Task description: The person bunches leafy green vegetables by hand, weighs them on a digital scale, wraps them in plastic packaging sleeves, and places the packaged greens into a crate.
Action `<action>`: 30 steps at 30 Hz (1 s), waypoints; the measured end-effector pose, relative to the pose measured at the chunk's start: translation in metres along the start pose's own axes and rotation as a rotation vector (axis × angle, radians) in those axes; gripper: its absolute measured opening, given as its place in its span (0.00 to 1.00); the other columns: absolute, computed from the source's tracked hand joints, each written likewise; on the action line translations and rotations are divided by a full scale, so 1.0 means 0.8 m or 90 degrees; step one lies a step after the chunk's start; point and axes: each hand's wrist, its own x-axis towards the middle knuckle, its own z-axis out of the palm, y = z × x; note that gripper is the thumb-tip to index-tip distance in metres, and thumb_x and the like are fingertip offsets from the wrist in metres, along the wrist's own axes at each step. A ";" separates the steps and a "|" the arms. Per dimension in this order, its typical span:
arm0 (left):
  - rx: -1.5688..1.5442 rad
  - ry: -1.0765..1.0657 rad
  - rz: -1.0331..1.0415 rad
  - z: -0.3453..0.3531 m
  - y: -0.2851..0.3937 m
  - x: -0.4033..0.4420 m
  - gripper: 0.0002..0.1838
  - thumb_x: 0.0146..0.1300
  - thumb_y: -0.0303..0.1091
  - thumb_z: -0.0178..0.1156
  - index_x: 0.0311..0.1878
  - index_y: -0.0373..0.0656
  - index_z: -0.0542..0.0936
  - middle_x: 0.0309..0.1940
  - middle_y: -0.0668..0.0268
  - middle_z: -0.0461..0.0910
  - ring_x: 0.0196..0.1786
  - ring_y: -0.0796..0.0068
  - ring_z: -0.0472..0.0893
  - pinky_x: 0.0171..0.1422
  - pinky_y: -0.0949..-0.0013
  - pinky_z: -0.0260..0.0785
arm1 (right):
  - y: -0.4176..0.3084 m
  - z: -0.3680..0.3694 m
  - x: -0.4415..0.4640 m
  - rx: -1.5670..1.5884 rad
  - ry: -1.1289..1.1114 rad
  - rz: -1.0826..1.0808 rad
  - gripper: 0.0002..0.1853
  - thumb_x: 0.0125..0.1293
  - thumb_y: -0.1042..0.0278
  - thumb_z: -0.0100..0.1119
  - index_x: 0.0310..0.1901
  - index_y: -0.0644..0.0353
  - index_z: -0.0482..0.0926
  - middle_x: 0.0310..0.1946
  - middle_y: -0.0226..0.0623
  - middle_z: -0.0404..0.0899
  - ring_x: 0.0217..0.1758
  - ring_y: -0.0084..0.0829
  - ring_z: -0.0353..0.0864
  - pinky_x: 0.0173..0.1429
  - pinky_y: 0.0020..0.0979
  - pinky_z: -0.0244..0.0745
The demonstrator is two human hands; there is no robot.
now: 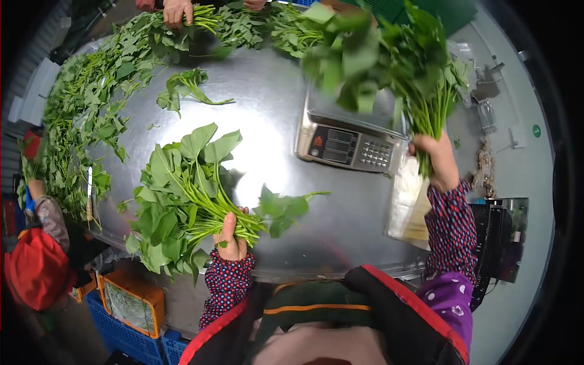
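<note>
My left hand point(232, 238) is closed round the stems of a bunch of leafy greens point(176, 198), its broad leaves spreading up and to the left over the metal table. At the right, my right hand point(439, 159) grips the stems of another bunch of leafy greens point(420, 67), raised beside the scale with its leaves up. Some of those leaves are blurred and cover part of the weighing pan. The digital scale point(350, 145) stands on the table, its keypad and display facing me. A loose leafy sprig point(283, 210) lies just right of the left-hand bunch.
Piled greens point(100, 100) line the table's far and left edges. A knife point(90, 193) lies at the left. Plastic bags point(406, 201) sit below the scale. Another person's hand point(177, 12) holds greens across the table; a person in red headwear point(39, 267) is at left.
</note>
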 end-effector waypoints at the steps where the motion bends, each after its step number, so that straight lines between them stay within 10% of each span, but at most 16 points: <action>1: 0.014 -0.017 0.002 0.010 -0.008 -0.017 0.16 0.57 0.29 0.60 0.47 0.37 0.70 0.36 0.61 0.75 0.40 0.68 0.76 0.52 0.61 0.71 | 0.006 -0.015 0.014 -0.017 0.021 -0.069 0.14 0.49 0.81 0.50 0.40 0.67 0.67 0.23 0.35 0.71 0.22 0.25 0.73 0.26 0.27 0.70; 3: 0.035 -0.034 -0.028 0.021 -0.027 -0.051 0.17 0.56 0.31 0.61 0.47 0.36 0.70 0.37 0.60 0.75 0.41 0.66 0.76 0.51 0.62 0.71 | 0.033 -0.042 0.056 -0.134 0.085 -0.150 0.14 0.49 0.80 0.50 0.40 0.67 0.67 0.24 0.36 0.71 0.21 0.24 0.72 0.24 0.25 0.68; 4: 0.038 -0.025 -0.028 0.012 -0.050 -0.062 0.18 0.56 0.31 0.61 0.47 0.36 0.70 0.37 0.60 0.75 0.41 0.66 0.76 0.50 0.62 0.71 | 0.049 -0.053 0.082 -0.285 0.160 -0.055 0.17 0.49 0.77 0.53 0.43 0.68 0.66 0.30 0.42 0.73 0.29 0.31 0.76 0.32 0.31 0.71; 6: 0.073 0.023 0.019 0.022 -0.084 -0.088 0.18 0.55 0.32 0.62 0.46 0.36 0.71 0.37 0.59 0.75 0.40 0.66 0.76 0.50 0.61 0.71 | 0.143 -0.074 0.164 -0.411 0.200 -0.282 0.32 0.45 0.68 0.61 0.52 0.70 0.58 0.47 0.59 0.69 0.51 0.51 0.70 0.56 0.42 0.64; 10: -0.010 0.060 -0.040 0.005 -0.111 -0.120 0.16 0.59 0.34 0.58 0.47 0.37 0.71 0.37 0.59 0.76 0.39 0.68 0.76 0.50 0.63 0.71 | 0.180 -0.005 0.195 -0.746 0.154 0.136 0.58 0.42 0.34 0.62 0.65 0.67 0.46 0.61 0.59 0.55 0.66 0.49 0.53 0.66 0.45 0.50; 12: -0.125 0.103 -0.027 0.002 -0.103 -0.130 0.11 0.63 0.35 0.54 0.45 0.40 0.73 0.36 0.63 0.77 0.41 0.71 0.76 0.53 0.64 0.70 | 0.179 0.005 0.175 -0.766 0.237 0.004 0.60 0.41 0.28 0.57 0.66 0.64 0.45 0.65 0.54 0.49 0.69 0.47 0.46 0.67 0.49 0.44; 15: -0.120 0.099 -0.002 -0.009 -0.088 -0.139 0.11 0.62 0.35 0.55 0.44 0.41 0.73 0.37 0.65 0.77 0.41 0.72 0.75 0.55 0.63 0.69 | 0.188 0.026 0.076 -0.687 0.152 -0.434 0.41 0.54 0.47 0.58 0.63 0.62 0.55 0.60 0.55 0.56 0.62 0.51 0.56 0.63 0.47 0.52; 17: -0.089 0.082 0.020 -0.008 -0.085 -0.139 0.10 0.62 0.34 0.55 0.43 0.41 0.74 0.37 0.64 0.77 0.41 0.73 0.76 0.55 0.62 0.69 | 0.261 0.070 0.008 -0.686 -0.232 -0.427 0.24 0.53 0.59 0.58 0.50 0.63 0.70 0.54 0.48 0.66 0.59 0.49 0.61 0.61 0.46 0.55; 22: 0.010 0.025 0.003 0.046 -0.076 -0.148 0.16 0.59 0.39 0.58 0.46 0.39 0.73 0.36 0.60 0.77 0.42 0.65 0.77 0.50 0.62 0.72 | 0.362 0.096 -0.030 -0.653 -0.251 -0.693 0.15 0.61 0.65 0.50 0.47 0.62 0.67 0.44 0.49 0.72 0.48 0.38 0.74 0.50 0.42 0.69; 25: 0.088 -0.071 -0.017 0.075 -0.083 -0.148 0.18 0.57 0.37 0.60 0.47 0.38 0.72 0.39 0.59 0.77 0.43 0.65 0.77 0.45 0.59 0.74 | 0.338 0.064 -0.054 0.053 -0.114 0.057 0.12 0.67 0.65 0.42 0.48 0.62 0.63 0.36 0.44 0.75 0.34 0.28 0.77 0.40 0.34 0.73; 30: 0.037 -0.033 -0.152 0.052 -0.185 -0.123 0.17 0.58 0.30 0.58 0.51 0.39 0.70 0.42 0.62 0.76 0.44 0.67 0.76 0.50 0.63 0.71 | 0.274 0.032 -0.135 0.056 -0.194 0.263 0.15 0.68 0.65 0.39 0.52 0.63 0.63 0.31 0.35 0.74 0.24 0.21 0.69 0.33 0.23 0.69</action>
